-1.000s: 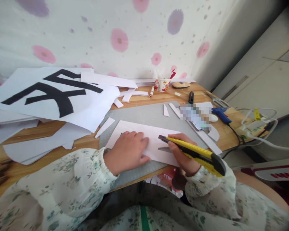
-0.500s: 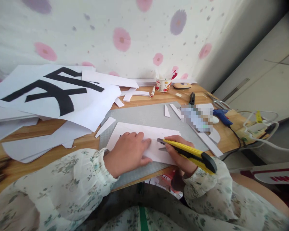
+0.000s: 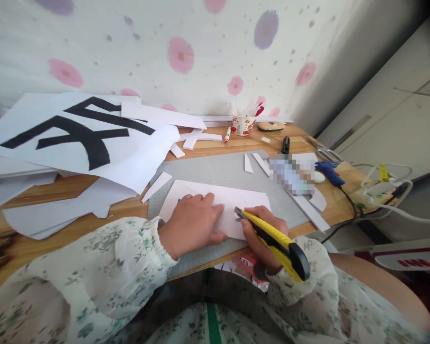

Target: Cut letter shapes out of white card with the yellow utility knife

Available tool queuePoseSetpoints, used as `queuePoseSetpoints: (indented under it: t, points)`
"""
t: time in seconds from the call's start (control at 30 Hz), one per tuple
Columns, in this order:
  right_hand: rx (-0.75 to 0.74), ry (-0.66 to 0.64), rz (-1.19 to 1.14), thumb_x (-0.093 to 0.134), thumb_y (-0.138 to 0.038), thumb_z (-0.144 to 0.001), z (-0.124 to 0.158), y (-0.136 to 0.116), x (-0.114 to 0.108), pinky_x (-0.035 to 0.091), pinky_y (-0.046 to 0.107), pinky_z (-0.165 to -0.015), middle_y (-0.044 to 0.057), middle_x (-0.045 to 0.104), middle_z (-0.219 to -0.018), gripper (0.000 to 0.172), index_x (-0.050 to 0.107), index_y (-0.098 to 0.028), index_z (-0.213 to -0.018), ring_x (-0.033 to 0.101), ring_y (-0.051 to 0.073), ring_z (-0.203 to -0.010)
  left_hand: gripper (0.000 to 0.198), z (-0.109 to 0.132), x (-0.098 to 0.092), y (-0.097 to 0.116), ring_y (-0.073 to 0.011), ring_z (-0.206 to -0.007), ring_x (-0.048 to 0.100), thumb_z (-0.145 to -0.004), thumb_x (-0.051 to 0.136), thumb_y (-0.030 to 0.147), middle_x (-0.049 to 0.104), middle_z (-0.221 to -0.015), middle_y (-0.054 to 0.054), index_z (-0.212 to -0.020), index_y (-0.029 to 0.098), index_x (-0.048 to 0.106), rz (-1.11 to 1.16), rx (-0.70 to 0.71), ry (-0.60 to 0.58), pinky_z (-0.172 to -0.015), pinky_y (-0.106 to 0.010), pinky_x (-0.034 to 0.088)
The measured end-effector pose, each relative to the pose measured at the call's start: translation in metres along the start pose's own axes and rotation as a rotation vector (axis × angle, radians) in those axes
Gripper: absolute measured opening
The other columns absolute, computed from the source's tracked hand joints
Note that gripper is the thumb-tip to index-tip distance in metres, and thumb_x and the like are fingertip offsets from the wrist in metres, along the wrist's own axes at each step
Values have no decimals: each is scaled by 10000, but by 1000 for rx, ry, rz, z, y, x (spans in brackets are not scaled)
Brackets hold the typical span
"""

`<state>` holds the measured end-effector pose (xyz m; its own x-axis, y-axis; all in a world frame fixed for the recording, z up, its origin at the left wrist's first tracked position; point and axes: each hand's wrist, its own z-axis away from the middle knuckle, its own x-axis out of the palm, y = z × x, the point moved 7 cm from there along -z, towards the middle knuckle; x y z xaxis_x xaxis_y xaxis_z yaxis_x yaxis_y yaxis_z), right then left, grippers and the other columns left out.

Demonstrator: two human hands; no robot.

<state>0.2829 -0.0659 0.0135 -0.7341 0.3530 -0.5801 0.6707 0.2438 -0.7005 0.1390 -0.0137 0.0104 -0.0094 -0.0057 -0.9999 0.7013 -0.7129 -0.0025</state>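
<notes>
My left hand [image 3: 191,223] lies on a white board [image 3: 249,197], thumb and forefinger spread apart and pressing it down. Beneath the board is a grey cutting mat [image 3: 208,169]. A yellow and black utility knife [image 3: 272,231] is gripped in my right hand [image 3: 261,248], its tip pointing away from me over the board, just right of my left fingers. Whether the blade touches the board I cannot tell. Narrow white offcuts [image 3: 248,163] lie on the mat's far part, and another offcut [image 3: 156,187] rests at its left edge.
On the left, a large white sheet [image 3: 139,165] with black strokes covers more cut pieces. Along the back stand a patterned paper cup [image 3: 242,125] and a tan oval case [image 3: 271,126]. Scissors [image 3: 324,152], a blue glue gun [image 3: 330,173] and a cabled power strip [image 3: 378,193] are at right.
My right hand has shifted slightly left, and the knife's rear end has swung down and toward me. My left hand keeps nearly the same place on the board.
</notes>
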Motion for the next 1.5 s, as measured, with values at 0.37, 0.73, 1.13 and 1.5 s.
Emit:
queuePoseSetpoints:
  t: [0.37,0.73,1.13,1.5]
  points:
    - [72,53,-8,569,-328,-832,13,-5,0,483,245,-480,20,680,-651,146,629,-207,-887,620,162,-533,561,1,3,-2,-333,-904,631,-788,649,627,606,-1034,-114,-1176,223,643,4,16,8,-766,-468,490]
    - [47,64,81,570,-346,-844,26,-2,2,453,257,-469,-2,649,-592,149,613,-216,-903,585,156,-473,544,2,0,0,-338,-894,638,-796,643,619,609,-1020,-116,-1163,217,649,-17,33,14,-760,-473,492]
    - [-99,118,193,560,-259,-854,38,-5,13,538,328,-577,53,711,-708,79,583,-247,-929,691,238,-614,533,3,-1,-1,-325,-885,636,-793,651,610,613,-1016,-109,-1150,214,649,-34,42,21,-758,-451,487]
    - [-5,216,-3,598,-369,-886,14,19,-20,578,311,-712,51,752,-865,183,689,-217,-931,714,210,-793,564,4,1,0,-301,-907,634,-788,694,586,613,-1119,-111,-1191,202,604,-2,113,125,-806,-451,514]
